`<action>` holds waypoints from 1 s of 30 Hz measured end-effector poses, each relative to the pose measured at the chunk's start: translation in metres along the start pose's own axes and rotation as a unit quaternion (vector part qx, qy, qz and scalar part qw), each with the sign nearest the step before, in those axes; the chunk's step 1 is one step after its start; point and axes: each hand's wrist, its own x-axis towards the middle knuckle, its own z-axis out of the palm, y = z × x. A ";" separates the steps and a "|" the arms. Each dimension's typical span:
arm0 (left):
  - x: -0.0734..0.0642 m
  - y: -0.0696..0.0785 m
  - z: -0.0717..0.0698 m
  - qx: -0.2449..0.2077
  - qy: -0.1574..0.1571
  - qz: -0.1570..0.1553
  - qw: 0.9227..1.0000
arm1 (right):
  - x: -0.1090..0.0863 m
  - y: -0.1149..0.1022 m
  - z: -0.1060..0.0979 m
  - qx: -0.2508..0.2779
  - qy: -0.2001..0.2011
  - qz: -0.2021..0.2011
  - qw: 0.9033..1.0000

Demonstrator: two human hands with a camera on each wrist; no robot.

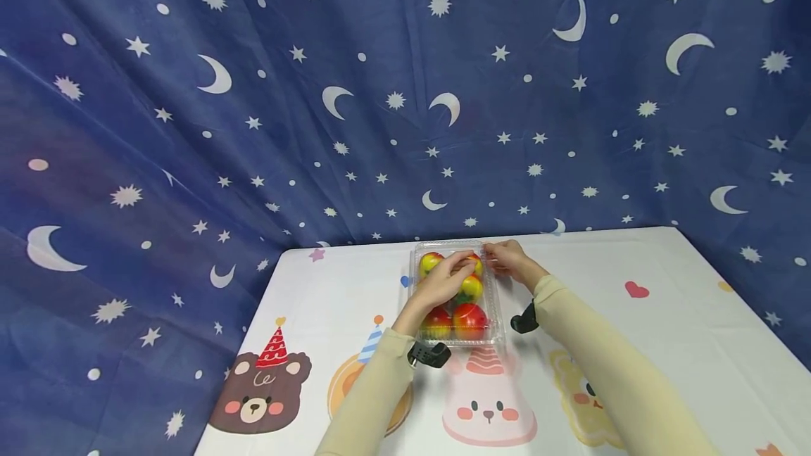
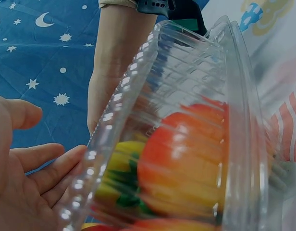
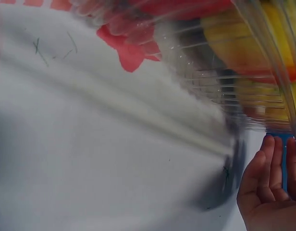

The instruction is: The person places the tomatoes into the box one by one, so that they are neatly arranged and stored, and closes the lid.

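A clear plastic box (image 1: 496, 326) lies near the table's far edge. Several red-and-yellow fruits (image 1: 470, 321) show through it, some with green leafy tops. My left hand (image 1: 443, 283) reaches across the top of the box, fingers extended toward its far right part. At the far right corner, my right hand (image 1: 512, 259) has its fingertips at the box's edge. In the left wrist view the left hand (image 2: 28, 187) is loosely spread beside the ridged rim. The right wrist view shows the right hand (image 3: 273, 202) with fairly straight fingers just by the box's edge; firm contact is unclear.
The box stands on a white tablecloth (image 1: 633, 343) printed with cartoon figures, including a brown bear (image 1: 256, 400). A dark blue curtain (image 1: 405, 160) with moons and stars hangs right behind the table and along its left side.
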 end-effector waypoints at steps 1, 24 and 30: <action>0.000 0.000 0.000 0.000 0.000 0.001 1.000 | 0.001 0.000 0.000 -0.001 0.001 0.000 1.000; -0.002 0.005 0.006 0.004 -0.004 -0.009 1.000 | 0.000 0.007 -0.004 -0.003 0.019 0.007 1.000; 0.007 0.014 0.004 0.005 0.008 0.013 1.000 | -0.007 0.002 -0.015 -0.031 0.022 -0.028 0.999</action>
